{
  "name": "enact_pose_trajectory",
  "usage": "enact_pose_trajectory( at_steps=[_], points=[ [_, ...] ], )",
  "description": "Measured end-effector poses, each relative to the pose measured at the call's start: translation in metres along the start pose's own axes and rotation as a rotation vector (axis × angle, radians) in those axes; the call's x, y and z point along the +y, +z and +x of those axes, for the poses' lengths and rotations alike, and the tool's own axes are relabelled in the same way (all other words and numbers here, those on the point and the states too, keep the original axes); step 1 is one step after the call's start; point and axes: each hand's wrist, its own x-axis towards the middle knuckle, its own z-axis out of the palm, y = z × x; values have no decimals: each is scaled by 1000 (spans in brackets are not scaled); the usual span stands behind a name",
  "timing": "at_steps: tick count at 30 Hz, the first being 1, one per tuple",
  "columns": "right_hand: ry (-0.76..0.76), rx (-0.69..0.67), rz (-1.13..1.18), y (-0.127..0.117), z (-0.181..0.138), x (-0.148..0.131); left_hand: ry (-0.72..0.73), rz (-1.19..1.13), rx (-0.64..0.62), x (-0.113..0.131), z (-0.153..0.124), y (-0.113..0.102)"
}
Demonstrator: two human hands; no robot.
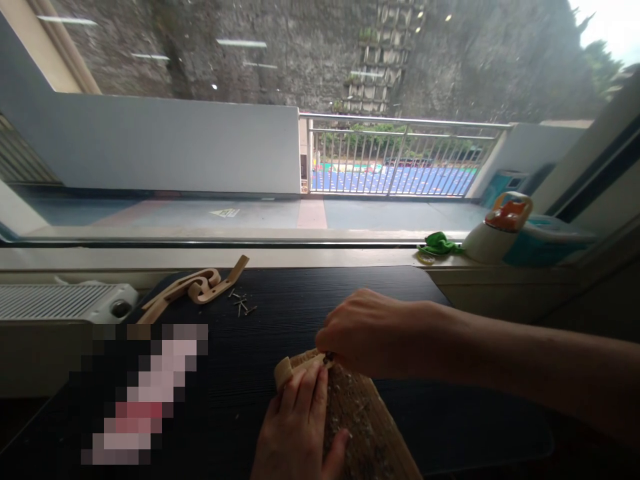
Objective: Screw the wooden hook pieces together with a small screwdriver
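A worn wooden board (373, 420) lies at an angle on the dark table. Across its far end rests a tan strip (284, 372) with a curled end. My left hand (297, 420) lies over the strip and board, fingers stretched out and pressing down, thumb on the wood. Just beyond those fingertips, my right hand (365, 333) is closed with its knuckles up. A small dark bit shows beneath its fingers, too hidden to name. More tan strips (200, 287), looped and pierced with small holes, lie at the table's far left beside several loose nails (241, 305).
The black table (320, 293) meets a window sill (300, 258). On the sill stand a green cloth (439, 244), a white container with an orange top (493, 233) and a teal pack (550, 241). A white radiator (65, 301) is at left. A pixelated patch covers the table's left side.
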Motion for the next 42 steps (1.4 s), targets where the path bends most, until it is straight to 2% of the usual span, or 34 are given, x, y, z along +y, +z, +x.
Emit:
enact_pose_trajectory(
  at_steps=[2, 6, 8, 13, 16, 19, 26, 31, 38, 42],
  points=[
    [-34, 0, 10, 4, 3, 1, 0, -2, 15, -1, 0, 2],
    [-46, 130, 84, 21, 9, 5, -6, -28, 28, -3, -1, 5],
    [15, 162, 126, 29, 12, 6, 1, -48, 8, -4, -2, 6],
    [282, 227, 167, 41, 14, 4, 0, -70, -3, -5, -2, 7],
    [328, 240, 133, 41, 13, 1, -4, -62, -10, -3, -2, 6],
    [280, 215, 72, 32, 10, 1, -5, -39, -17, -2, -1, 4],
    [-30, 56, 14, 9, -1, 2, 10, 20, -3, -1, -1, 3],
    [-61, 144, 72, 20, 3, 6, 1, -4, 0, -3, -2, 6],
    [184, 125, 176, 29, 7, 9, -5, -69, -26, -3, -1, 3],
    [247, 168, 121, 28, 9, 3, -18, -72, -40, -2, -2, 1]
  ],
)
